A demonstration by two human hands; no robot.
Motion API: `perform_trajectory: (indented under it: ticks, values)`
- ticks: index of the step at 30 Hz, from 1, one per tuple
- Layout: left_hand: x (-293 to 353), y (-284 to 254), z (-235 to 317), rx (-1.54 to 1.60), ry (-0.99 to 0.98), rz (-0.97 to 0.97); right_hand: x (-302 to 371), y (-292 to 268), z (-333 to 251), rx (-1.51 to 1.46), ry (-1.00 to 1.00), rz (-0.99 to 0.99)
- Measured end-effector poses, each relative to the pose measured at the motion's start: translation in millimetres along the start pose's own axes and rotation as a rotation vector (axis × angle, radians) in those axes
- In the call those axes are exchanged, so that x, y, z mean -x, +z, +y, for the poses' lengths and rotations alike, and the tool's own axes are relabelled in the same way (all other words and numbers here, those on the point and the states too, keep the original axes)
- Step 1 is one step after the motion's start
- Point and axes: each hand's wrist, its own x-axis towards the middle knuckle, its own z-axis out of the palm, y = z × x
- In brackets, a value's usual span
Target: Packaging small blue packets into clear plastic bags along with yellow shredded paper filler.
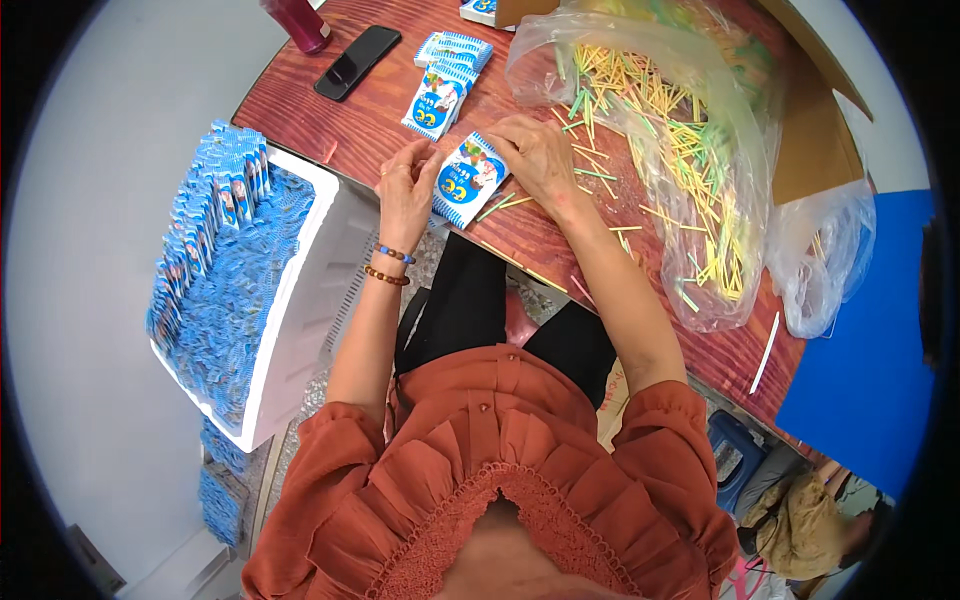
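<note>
A flat blue and white snack packet [468, 182] lies tilted at the table's near edge, between my two hands. My right hand [538, 165] pinches its upper right edge between thumb and fingers. On the other side, my left hand [408, 185] has its fingers drawn together, with the thumb at the packet's left edge; the fingertips are partly hidden. Beyond the packet lies a small overlapping pile of similar packets [440, 95]. Thin yellow and green sticks [508, 202] lie loose beside and under the packet's right side.
A large clear bag [540, 75] full of coloured sticks [715, 190] spreads over the table's right half. Left stands a white foam box [290, 290] filled with blue packets [240, 270]. A phone [358, 62], a red bottle [300, 25] and a cardboard box [815, 120] are farther back.
</note>
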Motion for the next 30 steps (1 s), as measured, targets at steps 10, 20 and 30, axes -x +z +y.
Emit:
perform_trajectory:
  ticks: [10, 20, 30]
  values:
    - [14.1, -0.5, 5.9, -0.251, 0.145, -0.024, -9.4, -5.5, -8.4, -0.029, 0.281, -0.217]
    - [22.6, -4.7, 8.3, -0.379, 0.073, -0.03, -10.1, 1.0, -4.0, 0.046, 0.042, -0.111]
    - [14.1, -5.7, 7.6, -0.244, 0.168, 0.091, -15.7, -2.1, -16.3, -0.385, 0.248, -0.191]
